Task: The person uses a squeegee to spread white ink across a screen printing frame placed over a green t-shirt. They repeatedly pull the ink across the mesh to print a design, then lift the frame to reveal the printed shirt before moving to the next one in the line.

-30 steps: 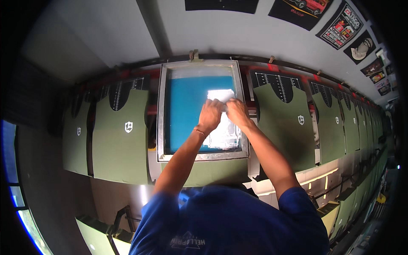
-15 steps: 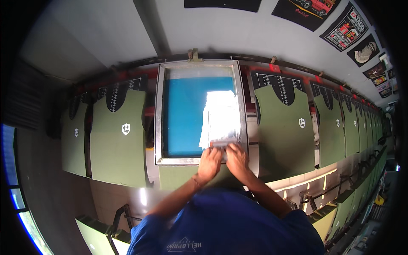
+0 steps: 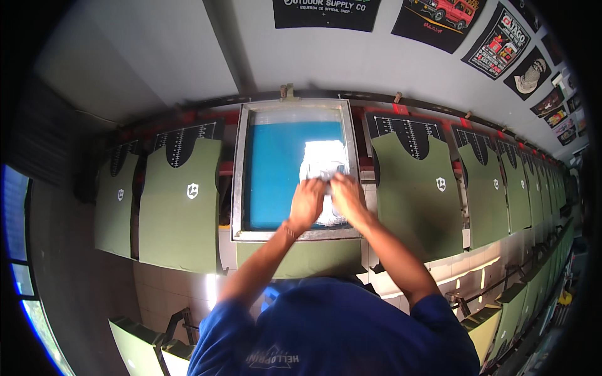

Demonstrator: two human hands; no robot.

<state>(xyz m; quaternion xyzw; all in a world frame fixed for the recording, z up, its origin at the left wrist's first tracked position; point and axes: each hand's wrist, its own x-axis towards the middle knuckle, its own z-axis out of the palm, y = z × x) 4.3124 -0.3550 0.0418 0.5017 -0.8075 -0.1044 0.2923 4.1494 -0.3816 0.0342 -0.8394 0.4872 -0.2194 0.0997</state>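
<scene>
A screen-printing frame (image 3: 237, 188) with silver metal sides lies over an olive shirt piece (image 3: 295, 259), whose lower part shows below it. Inside it is a blue mesh (image 3: 269, 175), with a bright white ink area (image 3: 323, 151) on the right side. My left hand (image 3: 307, 203) and my right hand (image 3: 348, 199) are side by side over that white area, fingers curled round a squeegee (image 3: 328, 178). Much of the squeegee is hidden by my fingers and blurred against the white.
Olive shirt pieces (image 3: 179, 219) with white shield emblems lie on black boards (image 3: 411, 135) to both sides, in a long row to the right. A dark rail (image 3: 376, 100) runs behind the frame. More boards with olive pieces (image 3: 135, 344) stand nearer me. Posters (image 3: 498, 41) hang on the wall.
Both hands have moved away from me with the squeegee, from the near end of the frame towards the middle of the white area. My view has shifted slightly.
</scene>
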